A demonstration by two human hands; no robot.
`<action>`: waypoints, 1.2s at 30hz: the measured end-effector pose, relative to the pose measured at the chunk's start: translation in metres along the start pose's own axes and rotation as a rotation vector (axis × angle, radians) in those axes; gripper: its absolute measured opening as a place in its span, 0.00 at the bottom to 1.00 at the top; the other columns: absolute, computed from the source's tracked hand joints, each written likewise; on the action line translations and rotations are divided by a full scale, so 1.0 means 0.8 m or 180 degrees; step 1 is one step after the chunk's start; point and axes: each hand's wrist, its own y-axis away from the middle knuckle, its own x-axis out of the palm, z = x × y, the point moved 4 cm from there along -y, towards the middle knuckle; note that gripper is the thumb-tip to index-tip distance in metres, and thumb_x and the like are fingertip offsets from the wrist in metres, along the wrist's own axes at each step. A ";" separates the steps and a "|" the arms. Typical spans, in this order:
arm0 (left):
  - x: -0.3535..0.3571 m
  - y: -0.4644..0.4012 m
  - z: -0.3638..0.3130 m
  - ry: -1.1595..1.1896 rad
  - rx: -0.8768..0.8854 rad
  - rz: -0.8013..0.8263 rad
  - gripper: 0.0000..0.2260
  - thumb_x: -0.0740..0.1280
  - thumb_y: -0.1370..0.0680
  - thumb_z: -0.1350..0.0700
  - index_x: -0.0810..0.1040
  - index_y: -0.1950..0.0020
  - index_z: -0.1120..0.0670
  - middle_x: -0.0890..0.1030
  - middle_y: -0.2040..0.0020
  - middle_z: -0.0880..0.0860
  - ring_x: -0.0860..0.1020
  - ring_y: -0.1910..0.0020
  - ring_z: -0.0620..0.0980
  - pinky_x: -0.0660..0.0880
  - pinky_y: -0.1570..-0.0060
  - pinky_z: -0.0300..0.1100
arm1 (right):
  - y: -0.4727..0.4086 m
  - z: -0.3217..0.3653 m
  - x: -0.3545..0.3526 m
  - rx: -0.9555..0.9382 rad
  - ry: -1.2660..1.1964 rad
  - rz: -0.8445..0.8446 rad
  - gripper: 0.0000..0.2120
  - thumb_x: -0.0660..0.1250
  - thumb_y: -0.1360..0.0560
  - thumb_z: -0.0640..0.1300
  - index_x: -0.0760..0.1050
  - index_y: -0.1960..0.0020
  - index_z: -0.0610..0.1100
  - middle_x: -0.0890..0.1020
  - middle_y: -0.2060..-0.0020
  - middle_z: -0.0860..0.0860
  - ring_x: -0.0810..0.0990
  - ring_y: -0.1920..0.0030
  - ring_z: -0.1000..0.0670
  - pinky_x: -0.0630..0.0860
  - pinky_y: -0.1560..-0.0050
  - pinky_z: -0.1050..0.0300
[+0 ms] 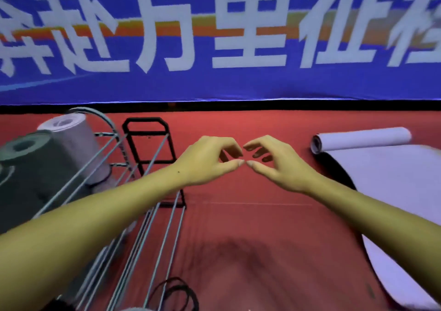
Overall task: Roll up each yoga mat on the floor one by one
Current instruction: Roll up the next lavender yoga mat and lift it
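Mid-air over the floor [238,215], left hand [210,160] and right hand [274,162] hang loose-fingered, gripping nothing; mat [393,179] lies far right, half-rolled, so its loose roll [362,139] may unwind unheld.

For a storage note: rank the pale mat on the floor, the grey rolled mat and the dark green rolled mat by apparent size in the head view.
1. Pale mat, largest, half unrolled.
2. Dark green rolled mat and grey rolled mat: unranked; green is nearer.

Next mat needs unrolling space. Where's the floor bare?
Bare red floor lies between the wire rack and the lilac mat, up to the banner. The left is crowded with rolled mats.
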 end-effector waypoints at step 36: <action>0.938 -0.180 -0.125 0.3018 -0.2124 0.1418 0.37 0.81 0.27 0.47 0.58 0.30 0.47 0.80 0.42 0.48 0.82 0.46 0.48 0.79 0.58 0.43 | 0.650 -0.526 0.002 0.2601 0.0813 -0.0983 0.11 0.73 0.26 0.64 0.82 0.54 0.57 0.83 0.60 0.65 0.80 0.60 0.62 0.74 0.37 0.46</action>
